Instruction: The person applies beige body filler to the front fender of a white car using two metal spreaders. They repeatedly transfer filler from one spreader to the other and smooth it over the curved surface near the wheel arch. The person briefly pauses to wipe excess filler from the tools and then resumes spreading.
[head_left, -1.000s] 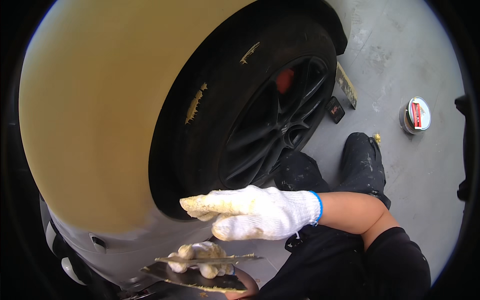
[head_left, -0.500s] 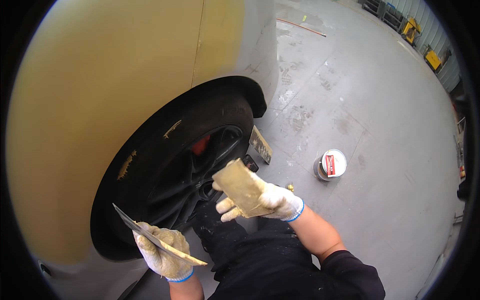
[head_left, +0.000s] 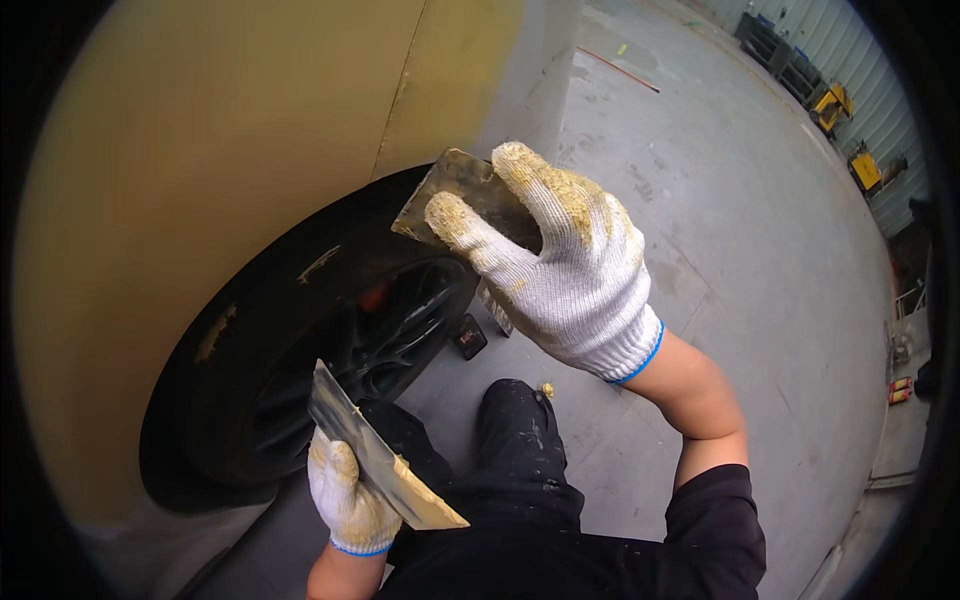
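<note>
My gloved left hand (head_left: 350, 490) holds a flat metal blade (head_left: 365, 455) low at the left, with beige paste along its lower end. My gloved right hand (head_left: 565, 265), its fingertips caked with paste, grips a smaller flat spreader (head_left: 425, 200) up in front of the upper wheel arch. Beside both stands the vehicle's body panel (head_left: 200, 130), coated in beige with a thin vertical seam. Below it is a black tyre (head_left: 240, 310) with beige smears, on a dark spoked rim.
A small dark object (head_left: 468, 338) and a pale strip (head_left: 497, 310) lie by the wheel. My legs (head_left: 515, 450) rest on the grey floor (head_left: 760, 330). Yellow machines (head_left: 830, 105) and dark stacked items (head_left: 760, 40) line the corrugated wall at right. A red-orange rod (head_left: 620, 70) lies farther off.
My right hand has risen, with the spreader, toward the top of the wheel arch. My left blade stays low. The lidded tin seen earlier is now hidden.
</note>
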